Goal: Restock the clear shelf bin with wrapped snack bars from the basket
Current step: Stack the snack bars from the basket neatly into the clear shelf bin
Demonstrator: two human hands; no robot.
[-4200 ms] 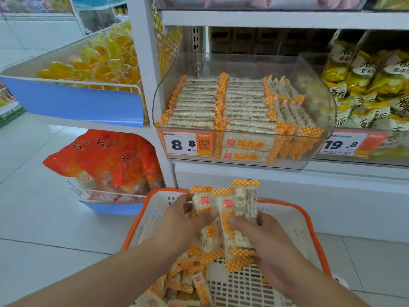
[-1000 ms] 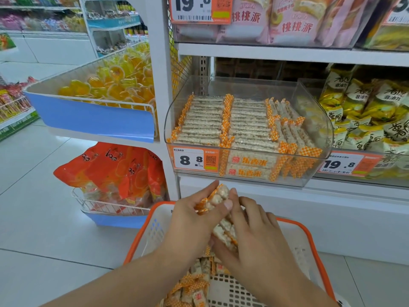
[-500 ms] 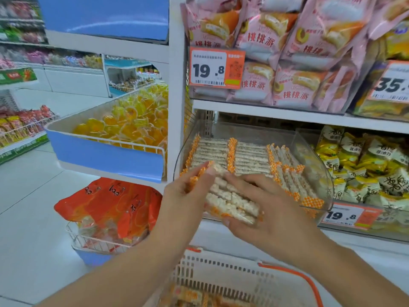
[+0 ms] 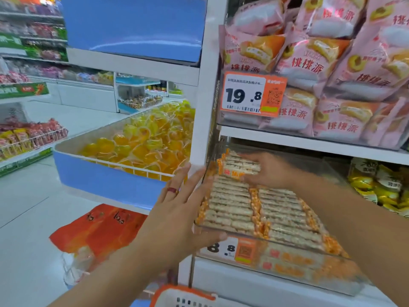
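Half a second ago both your hands carried the stack in front of the bin; now only the rim of the orange-edged basket [image 4: 181, 295] shows at the bottom. Your left hand [image 4: 177, 216] has let go — fingers straight, flat against the clear shelf bin [image 4: 287, 271] at its glossy left wall. Your right hand [image 4: 267, 171] reaches inside, fingers curled round a stack of snack bars [image 4: 239, 166] over the back rows: pale, knobbly bars in crinkled wrappers with orange-checked ends. Behind, puffy pink pastry bags [image 4: 309, 63] crowd the upper shelf.
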